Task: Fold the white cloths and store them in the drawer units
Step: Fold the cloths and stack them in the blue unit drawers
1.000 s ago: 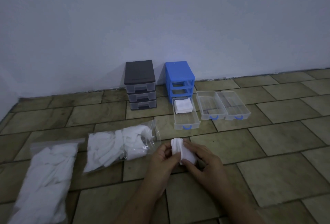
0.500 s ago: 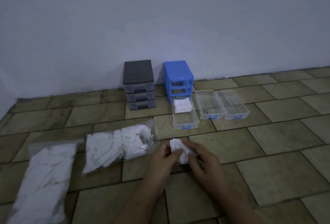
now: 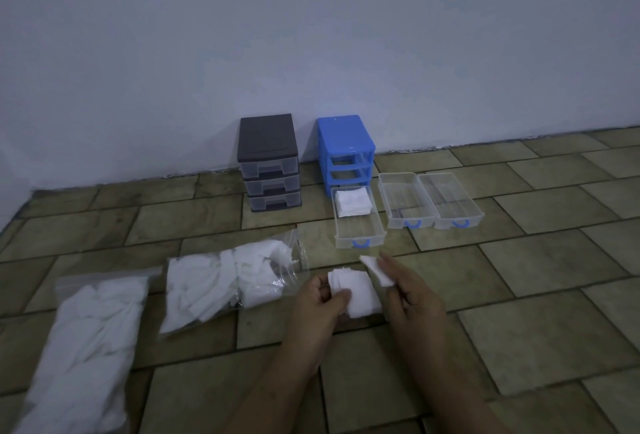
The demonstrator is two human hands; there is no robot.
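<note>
My left hand (image 3: 320,302) grips a small stack of white cloths (image 3: 356,290) low over the tiled floor. My right hand (image 3: 410,290) pinches a single white cloth (image 3: 377,269), lifted to the right of the stack. Just beyond the hands lies a clear drawer (image 3: 360,231) with a blue handle, holding folded white cloths (image 3: 353,201) at its far end. Behind it the blue drawer unit (image 3: 346,142) stands against the wall with its slots open. A black drawer unit (image 3: 268,161) with three closed drawers stands to its left.
Two more clear drawers (image 3: 407,199) (image 3: 452,199) lie side by side on the floor right of the blue unit. An open plastic bag of white cloths (image 3: 225,281) lies left of my hands, and a second bag (image 3: 83,343) lies further left.
The hands have separated: my right hand pulled one cloth off the bundle and moved it to the right, while my left hand keeps the remaining stack.
</note>
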